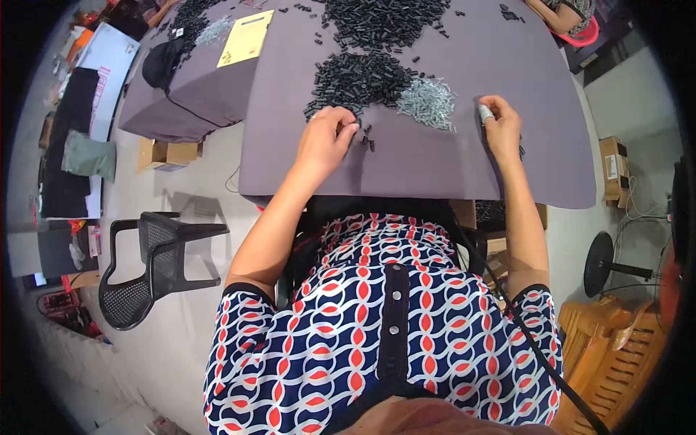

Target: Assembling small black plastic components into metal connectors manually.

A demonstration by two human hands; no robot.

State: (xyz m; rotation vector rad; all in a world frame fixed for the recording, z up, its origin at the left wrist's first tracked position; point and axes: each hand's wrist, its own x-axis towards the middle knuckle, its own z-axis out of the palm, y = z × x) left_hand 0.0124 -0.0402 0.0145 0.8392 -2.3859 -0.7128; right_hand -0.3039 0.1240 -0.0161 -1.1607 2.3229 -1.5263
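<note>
My left hand (326, 139) is at the near left edge of a pile of small black cylindrical pieces (355, 80). Its fingers are curled, with thumb and forefinger close together; whatever lies between them is too small to make out. A few loose black pieces (368, 138) lie just right of it. Over the table's right part, my right hand (504, 129) is bent with its fingers drawn in, and a white wrap (486, 113) shows at one digit. Any small thing in its grip is hidden. Between the hands lies a heap of silvery pins or screws (428, 104).
A larger black heap (384, 22) lies farther back on the grey tablecloth (435, 170). At the left, a second table bears a yellow sheet (246, 38) and a black cap (163, 64). A black plastic chair (163, 254) stands left. Another person's arm (554, 14) rests far right.
</note>
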